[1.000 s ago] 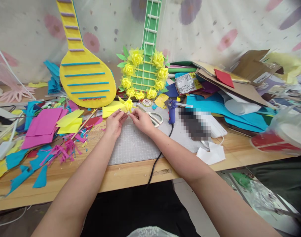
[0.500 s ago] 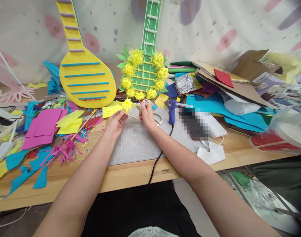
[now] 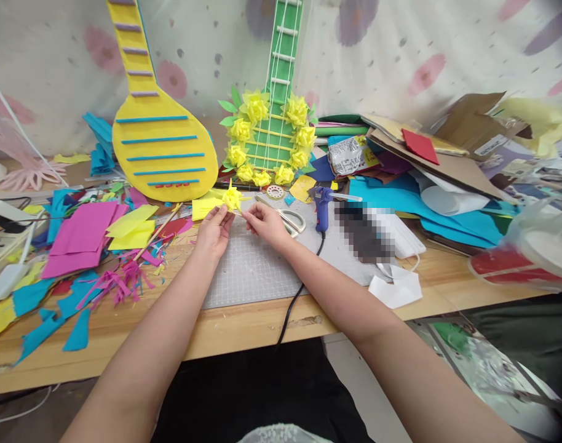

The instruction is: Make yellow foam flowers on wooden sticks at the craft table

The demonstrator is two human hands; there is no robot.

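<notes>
My left hand (image 3: 213,234) pinches a yellow paper flower (image 3: 232,198) at its base, above the grey cutting mat (image 3: 244,271). Close on its right, my right hand (image 3: 265,223) has its fingertips pressed together beside the flower. A thin pale stick-like piece shows between the two hands; what exactly the right fingers grip is too small to make out. Just beyond the right hand lie scissors (image 3: 296,220), their handles partly behind it. A round white tape-like disc (image 3: 275,192) rests behind the hands. Folded yellow paper (image 3: 205,208) lies behind the left hand.
A green paper guitar (image 3: 274,138) ringed with yellow flowers and a yellow paper instrument (image 3: 163,147) lean at the back. A blue glue gun (image 3: 322,212) stands on the right, its cord crossing the mat. Paper scraps (image 3: 80,237) cover the left; cardboard (image 3: 451,166) is piled right.
My right hand has moved left and nearer, its fingertips now at the flower. The disc and more of the scissors have come into view. The flower has shifted slightly left.
</notes>
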